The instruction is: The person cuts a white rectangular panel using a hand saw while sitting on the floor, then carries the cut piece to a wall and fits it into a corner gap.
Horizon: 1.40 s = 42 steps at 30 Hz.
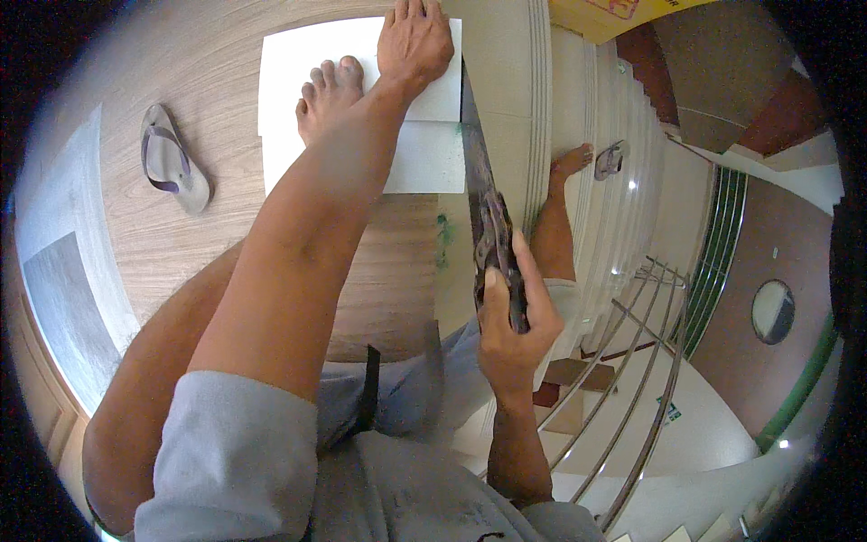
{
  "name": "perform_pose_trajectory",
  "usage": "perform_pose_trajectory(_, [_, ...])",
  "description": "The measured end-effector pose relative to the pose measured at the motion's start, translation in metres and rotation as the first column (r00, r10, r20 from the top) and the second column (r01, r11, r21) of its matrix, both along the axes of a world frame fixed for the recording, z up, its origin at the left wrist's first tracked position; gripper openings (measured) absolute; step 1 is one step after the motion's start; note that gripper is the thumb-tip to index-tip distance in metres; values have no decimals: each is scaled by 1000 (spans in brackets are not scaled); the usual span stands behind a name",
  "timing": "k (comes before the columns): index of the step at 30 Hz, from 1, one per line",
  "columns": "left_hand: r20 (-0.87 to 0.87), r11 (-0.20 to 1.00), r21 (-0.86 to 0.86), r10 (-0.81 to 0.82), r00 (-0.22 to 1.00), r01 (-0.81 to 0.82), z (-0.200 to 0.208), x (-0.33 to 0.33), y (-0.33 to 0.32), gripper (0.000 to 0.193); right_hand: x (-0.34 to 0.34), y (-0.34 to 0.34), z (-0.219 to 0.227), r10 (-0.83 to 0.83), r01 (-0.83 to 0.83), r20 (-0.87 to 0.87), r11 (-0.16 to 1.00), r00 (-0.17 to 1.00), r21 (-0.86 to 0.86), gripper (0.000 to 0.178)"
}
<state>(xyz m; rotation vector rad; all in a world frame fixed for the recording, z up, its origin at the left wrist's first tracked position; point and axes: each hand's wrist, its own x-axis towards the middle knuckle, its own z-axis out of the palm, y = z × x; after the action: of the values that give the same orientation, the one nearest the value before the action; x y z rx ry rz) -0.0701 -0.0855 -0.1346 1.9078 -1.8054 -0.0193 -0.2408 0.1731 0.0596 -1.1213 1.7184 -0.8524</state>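
Note:
My left hand [415, 41] presses palm-down on the far edge of a white slab [298, 68] that lies on the wooden floor at the top of a staircase. My bare left foot [330, 95] also stands on the slab. My right hand [510, 316] is closed around the dark handle of a handsaw [495, 239]. Its stained blade [475, 149] runs away from me along the slab's right edge, beside the stair lip. My right foot [569, 167] rests on a step lower down.
A grey flip-flop [172, 167] lies on the wood floor [226, 208] to the left, and another sandal [610, 161] lies on the white stairs [623, 235]. A metal railing [632, 370] descends on the right. A yellow object [601, 14] sits at the top edge.

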Motion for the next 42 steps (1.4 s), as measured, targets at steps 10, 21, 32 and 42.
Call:
perform_pose_trajectory(10, [72, 1000, 8, -7, 997, 6, 6, 2, -2, 26, 6, -50, -80, 96, -129, -143, 960, 985, -249, 42])
perform_pose_trajectory(21, [87, 1000, 5, -6, 996, 6, 5, 1, 0, 29, 17, -85, -92, 136, -185, -204, 953, 969, -241, 48])
perform_pose_trajectory(32, [33, 999, -23, -28, 999, 29, -1, 3, 0, 26, -4, 0, -14, 95, -98, -51, 992, 994, -74, 49])
perform_pose_trajectory(42, [-11, 999, 31, -21, 1000, 21, 2, 6, -1, 28, 4, -33, -54, 118, -173, -200, 941, 973, -290, 41])
